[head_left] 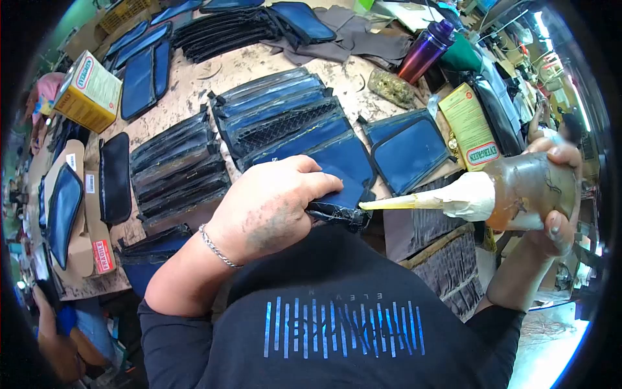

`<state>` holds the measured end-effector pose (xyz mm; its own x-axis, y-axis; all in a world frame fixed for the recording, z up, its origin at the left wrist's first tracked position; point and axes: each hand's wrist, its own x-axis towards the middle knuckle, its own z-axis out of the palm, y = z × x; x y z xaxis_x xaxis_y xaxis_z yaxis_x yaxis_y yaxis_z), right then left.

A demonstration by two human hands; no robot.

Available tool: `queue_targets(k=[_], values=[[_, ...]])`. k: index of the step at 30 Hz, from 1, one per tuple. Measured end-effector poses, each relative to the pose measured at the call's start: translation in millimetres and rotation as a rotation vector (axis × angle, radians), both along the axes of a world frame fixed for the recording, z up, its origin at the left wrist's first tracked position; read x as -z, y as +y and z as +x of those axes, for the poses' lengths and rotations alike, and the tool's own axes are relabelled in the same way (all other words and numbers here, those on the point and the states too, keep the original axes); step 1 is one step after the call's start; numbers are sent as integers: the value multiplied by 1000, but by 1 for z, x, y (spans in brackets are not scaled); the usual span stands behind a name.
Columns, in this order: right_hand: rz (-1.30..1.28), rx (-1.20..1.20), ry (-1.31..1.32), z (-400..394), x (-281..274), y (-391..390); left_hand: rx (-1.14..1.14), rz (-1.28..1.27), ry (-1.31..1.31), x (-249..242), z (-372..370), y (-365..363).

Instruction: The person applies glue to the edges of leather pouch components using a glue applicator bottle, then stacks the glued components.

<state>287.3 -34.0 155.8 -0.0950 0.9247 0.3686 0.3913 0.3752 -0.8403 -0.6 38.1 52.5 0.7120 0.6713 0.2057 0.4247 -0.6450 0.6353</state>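
With your left hand point(275, 204) pinning the blue pouch point(342, 175) at the surface's point(194, 84) near edge and your right hand point(558, 194) gripping the glue bottle point(525, 191), a hard squeeze could smear glue over your fingers.

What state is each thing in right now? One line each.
left hand: pressed down on the blue pouch piece, gripping its edge
blue pouch piece: flat on the table, held
right hand: wrapped around the glue bottle
glue bottle: tipped sideways, nozzle at the piece's edge
purple bottle: capped, leaning
yellow box: closed, on the table
pouch pieces: overlapping in rows
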Motion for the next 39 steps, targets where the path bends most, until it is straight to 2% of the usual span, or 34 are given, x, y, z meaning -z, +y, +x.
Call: queue_targets(k=[2,10,13,16,18,19,21,23,25,29,32,39], values=[[13,58,69,-5,3,3,10,2,26,-6,0,2],[-19,28,94,1,15,4,-11,-3,52,-11,4,4],[-20,-35,106,5,18,1,-48,-29,45,-12,6,5],[107,-123,71,17,20,1,-58,-50,-3,-11,5,7],[136,-22,176,23,20,-5,-129,-187,-148,-4,2,10],[159,74,276,27,20,-9,-169,-397,-338,7,-2,11],[227,179,400,40,35,-15,-283,-566,-336,10,-12,10],[212,222,547,47,59,-17,-340,-625,-470,37,-20,6],[173,241,721,47,86,-19,-509,-979,-825,55,-11,-8],[121,326,868,40,128,-27,-619,-1159,-1089,105,0,-27],[88,409,862,40,155,-31,-712,-1210,-1028,126,-2,-31],[40,528,754,27,187,-27,-749,-1226,-1006,129,-3,-31]])
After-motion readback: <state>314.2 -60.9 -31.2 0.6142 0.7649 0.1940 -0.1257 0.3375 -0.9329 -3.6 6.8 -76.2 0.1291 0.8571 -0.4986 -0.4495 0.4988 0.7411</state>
